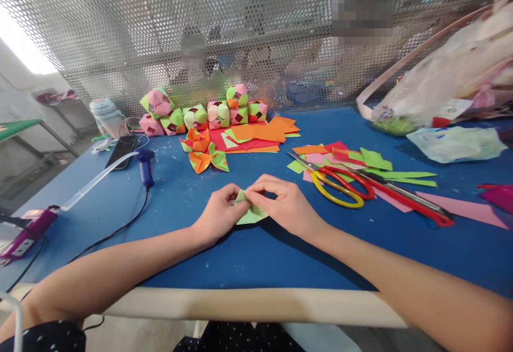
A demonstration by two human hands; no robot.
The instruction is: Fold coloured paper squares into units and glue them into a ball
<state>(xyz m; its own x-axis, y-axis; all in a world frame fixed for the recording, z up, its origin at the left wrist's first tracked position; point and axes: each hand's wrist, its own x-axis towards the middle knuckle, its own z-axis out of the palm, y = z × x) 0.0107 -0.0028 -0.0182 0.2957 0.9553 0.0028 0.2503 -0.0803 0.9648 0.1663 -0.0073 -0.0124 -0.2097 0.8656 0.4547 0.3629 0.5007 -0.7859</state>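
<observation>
A small piece of light green paper [251, 215], partly folded, is held between both hands just above the blue table. My left hand [219, 210] pinches its left edge with thumb and fingers. From the other side, my right hand [282, 202] grips the upper right part, its fingertips meeting near the left thumb. The fingers cover much of the paper, so its exact folds are hidden. Beyond the hands lie folded orange and green paper pieces [208, 161] and a stack of orange and red sheets [256, 135].
Scissors with yellow and red handles [340, 184], a red-handled cutter [417, 202] and paper scraps [336, 157] lie to the right. At left are a blue glue gun [146, 167], its cord, a power strip [30, 232] and a phone [122, 153]. Folded paper balls [218, 114] line the back, before a perforated metal screen [256, 26].
</observation>
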